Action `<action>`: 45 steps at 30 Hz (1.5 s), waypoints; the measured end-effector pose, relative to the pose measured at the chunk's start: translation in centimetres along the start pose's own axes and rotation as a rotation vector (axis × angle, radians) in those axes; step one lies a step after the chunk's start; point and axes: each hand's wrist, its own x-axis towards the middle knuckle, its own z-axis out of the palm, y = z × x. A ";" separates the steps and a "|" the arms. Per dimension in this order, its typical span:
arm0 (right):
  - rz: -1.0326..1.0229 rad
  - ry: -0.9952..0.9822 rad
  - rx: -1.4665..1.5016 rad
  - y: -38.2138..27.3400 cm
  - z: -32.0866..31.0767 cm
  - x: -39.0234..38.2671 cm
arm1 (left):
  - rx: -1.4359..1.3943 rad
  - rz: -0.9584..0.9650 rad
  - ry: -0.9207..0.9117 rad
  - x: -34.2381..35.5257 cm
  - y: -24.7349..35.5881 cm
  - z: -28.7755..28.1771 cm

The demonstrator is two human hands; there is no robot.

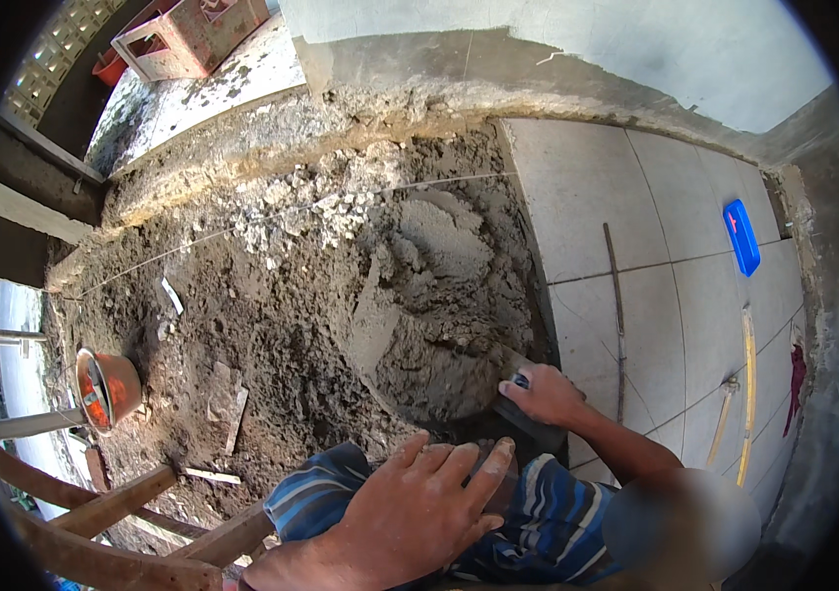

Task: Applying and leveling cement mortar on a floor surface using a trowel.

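My right hand (538, 394) grips the dark handle of a trowel (493, 360), whose blade is at the lower right of a mound of wet grey mortar (429, 256), beside the edge of the tiled floor (587, 187). My left hand (424, 492) lies with its fingers outstretched over my knee, near striped blue shorts (548, 522), holding nothing.
An orange bucket (119, 384) with something inside stands left on rough soil (242, 325). Wooden beams (114, 502) are at lower left, a crate (168, 44) at top left. On the tiles lie a blue tray (740, 236) and strips (746, 384). A string (321, 201) crosses the soil.
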 end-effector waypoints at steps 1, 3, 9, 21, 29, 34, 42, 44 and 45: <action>-0.001 0.006 0.002 0.1 -0.2 -0.2 | 0.027 -0.002 -0.008 -0.1 -0.2 0.0; -0.032 0.008 0.104 0.5 -0.5 -1.1 | 0.035 -0.016 -0.019 -0.1 -0.2 -0.5; -0.027 0.135 0.323 -2.3 -5.2 -3.7 | -0.118 -0.069 -0.027 -0.2 0.2 -1.3; -0.407 0.356 0.922 -9.9 -16.0 3.5 | 0.103 -0.775 0.043 10.1 -26.1 -6.2; 0.094 0.843 -0.059 -7.9 -12.0 22.9 | 0.511 -0.809 0.107 14.1 -40.5 1.0; -0.016 0.919 0.096 -5.1 -13.5 17.5 | 0.337 -0.737 0.423 12.3 -40.0 1.9; -0.172 0.673 0.289 -0.4 -8.7 3.1 | 0.226 -0.720 0.602 13.0 -41.5 2.2; -0.110 0.570 0.010 2.2 -7.0 -0.2 | 0.254 -0.682 0.649 13.2 -41.8 1.4; -0.090 0.566 0.005 3.7 -6.3 -1.0 | 0.237 -0.683 0.627 13.7 -41.3 1.1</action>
